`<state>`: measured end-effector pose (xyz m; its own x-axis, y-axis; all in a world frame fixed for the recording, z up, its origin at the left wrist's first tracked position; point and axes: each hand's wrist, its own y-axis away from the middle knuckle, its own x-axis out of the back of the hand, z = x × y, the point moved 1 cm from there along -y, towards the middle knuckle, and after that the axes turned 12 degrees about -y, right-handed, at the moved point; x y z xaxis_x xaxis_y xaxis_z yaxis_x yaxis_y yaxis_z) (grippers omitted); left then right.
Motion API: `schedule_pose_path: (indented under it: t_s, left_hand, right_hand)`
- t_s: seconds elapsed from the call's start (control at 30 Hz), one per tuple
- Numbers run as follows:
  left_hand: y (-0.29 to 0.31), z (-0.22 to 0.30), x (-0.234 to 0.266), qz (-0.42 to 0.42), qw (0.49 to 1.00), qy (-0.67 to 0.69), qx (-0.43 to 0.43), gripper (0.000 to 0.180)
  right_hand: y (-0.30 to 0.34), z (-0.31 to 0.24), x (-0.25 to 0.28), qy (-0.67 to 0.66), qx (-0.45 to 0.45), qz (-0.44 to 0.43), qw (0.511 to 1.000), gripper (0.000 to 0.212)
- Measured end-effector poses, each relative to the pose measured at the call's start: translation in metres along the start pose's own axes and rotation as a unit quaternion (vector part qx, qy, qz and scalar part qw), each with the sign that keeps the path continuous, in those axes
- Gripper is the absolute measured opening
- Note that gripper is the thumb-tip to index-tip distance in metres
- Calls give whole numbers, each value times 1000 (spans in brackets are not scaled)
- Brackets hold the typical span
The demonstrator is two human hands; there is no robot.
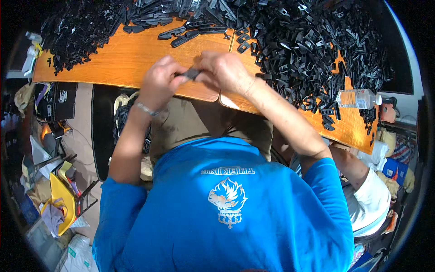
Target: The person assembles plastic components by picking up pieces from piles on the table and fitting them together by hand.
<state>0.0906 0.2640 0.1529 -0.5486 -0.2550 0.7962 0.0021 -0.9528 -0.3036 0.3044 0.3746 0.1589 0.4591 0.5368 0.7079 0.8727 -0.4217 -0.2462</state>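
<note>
Just over the near edge of the wooden table [136, 56], both hands meet at one small black plastic part [191, 73]. My left hand [159, 78] pinches its left end between thumb and fingers. From the other side my right hand [223, 69] grips the same part, its fingers curled and slightly blurred. The part's exact shape is mostly covered by the fingers. Beyond the hands, long black plastic pieces [186, 37] lie loose on the table.
Small black parts [79, 36] are heaped at the far left. A larger pile of black clips [299, 50] covers the right side. A clear plastic bottle [358, 99] lies at the right. Beside me sits another person with a white sleeve [371, 204]. A yellow chair [61, 199] stands at left.
</note>
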Motion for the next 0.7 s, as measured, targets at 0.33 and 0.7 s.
schedule_pose_path:
  t_s: [0.33, 0.7]
  left_hand:
    - [48, -23, 120, -15, 981, -137, 139, 35]
    - [-56, -16, -22, 134, 978, -147, 62, 29]
  right_hand:
    - [34, 5, 76, 126, -95, 83, 984, 23]
    - [20, 25, 72, 247, -134, 20, 959, 22]
